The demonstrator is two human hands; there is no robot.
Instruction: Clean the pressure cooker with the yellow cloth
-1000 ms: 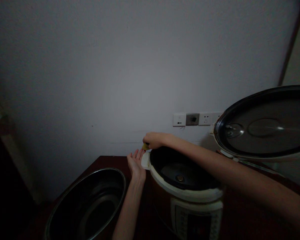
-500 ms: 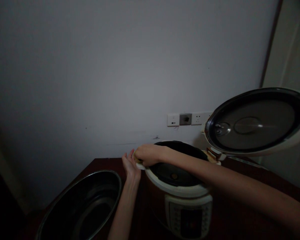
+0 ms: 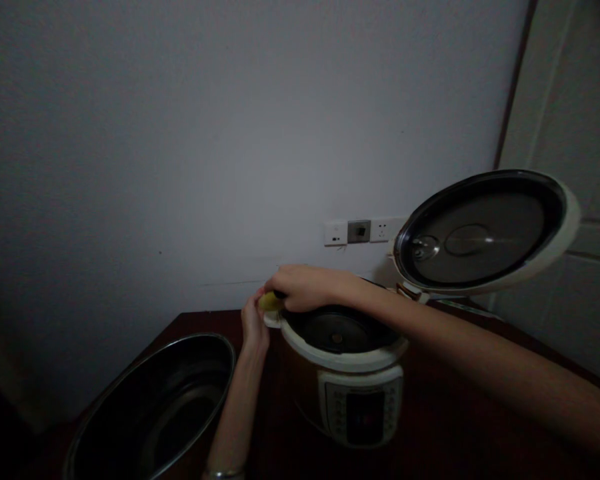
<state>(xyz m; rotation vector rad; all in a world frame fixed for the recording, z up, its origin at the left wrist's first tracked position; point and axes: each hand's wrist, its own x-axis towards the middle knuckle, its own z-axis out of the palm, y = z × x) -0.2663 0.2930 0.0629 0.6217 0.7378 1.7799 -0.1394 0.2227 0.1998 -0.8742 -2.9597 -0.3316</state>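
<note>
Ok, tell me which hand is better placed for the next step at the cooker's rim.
Likely the right: the right hand reaches over the rice cooker's rim, fingers closed on the small yellow object. The left hand sits outside the rim, only cupped beside that object.

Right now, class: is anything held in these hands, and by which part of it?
The right hand grips a small yellow pad by its dark upper edge, from above; the left hand rises just beneath it. The pad's material is too dim to tell.
</note>
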